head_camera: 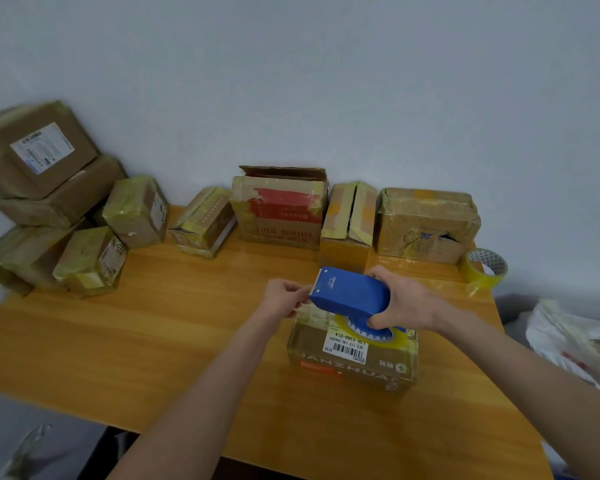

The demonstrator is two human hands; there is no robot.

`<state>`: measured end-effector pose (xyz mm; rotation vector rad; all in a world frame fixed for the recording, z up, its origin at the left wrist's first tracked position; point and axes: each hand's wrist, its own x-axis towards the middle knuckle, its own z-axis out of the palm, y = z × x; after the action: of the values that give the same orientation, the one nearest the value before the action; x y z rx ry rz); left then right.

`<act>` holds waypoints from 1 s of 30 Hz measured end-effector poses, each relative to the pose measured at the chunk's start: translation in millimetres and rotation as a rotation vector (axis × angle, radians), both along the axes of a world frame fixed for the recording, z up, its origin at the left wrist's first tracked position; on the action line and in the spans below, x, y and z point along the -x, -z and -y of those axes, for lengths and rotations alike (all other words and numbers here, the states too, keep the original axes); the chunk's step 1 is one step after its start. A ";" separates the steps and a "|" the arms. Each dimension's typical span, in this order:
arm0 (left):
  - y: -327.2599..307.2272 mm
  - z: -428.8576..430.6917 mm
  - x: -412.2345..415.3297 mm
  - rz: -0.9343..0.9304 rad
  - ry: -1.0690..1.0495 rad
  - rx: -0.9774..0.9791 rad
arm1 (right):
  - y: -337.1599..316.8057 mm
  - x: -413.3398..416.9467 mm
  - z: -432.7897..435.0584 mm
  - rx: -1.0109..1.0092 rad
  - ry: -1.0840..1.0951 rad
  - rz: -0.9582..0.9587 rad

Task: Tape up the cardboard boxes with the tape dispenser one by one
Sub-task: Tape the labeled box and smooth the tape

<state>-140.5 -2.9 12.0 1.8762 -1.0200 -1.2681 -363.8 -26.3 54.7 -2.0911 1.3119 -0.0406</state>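
Gripping blue tape dispenser (352, 295) w/ right hand (404, 301) over box (352, 358); left hand (283, 296) fingers pinch tape end at its blade.

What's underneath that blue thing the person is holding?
A cardboard box with a white barcode label sits under the blue tape dispenser. The dispenser and right hand cover the box's far top edge.

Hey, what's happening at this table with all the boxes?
A person is taping up boxes. The right hand grips a blue tape dispenser just above a labelled cardboard box on the wooden table. The left hand pinches what looks like the tape end at the cutter. More boxes line the wall, and a spare tape roll sits to the right.
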 end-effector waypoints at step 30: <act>69.5 -23.4 -37.9 0.697 0.067 0.060 | 6.4 7.9 6.8 0.043 0.033 -0.231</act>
<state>-102.6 20.6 -57.5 2.3050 -1.4526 -0.5910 -371.7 -33.1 48.3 -2.1604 1.4929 0.1636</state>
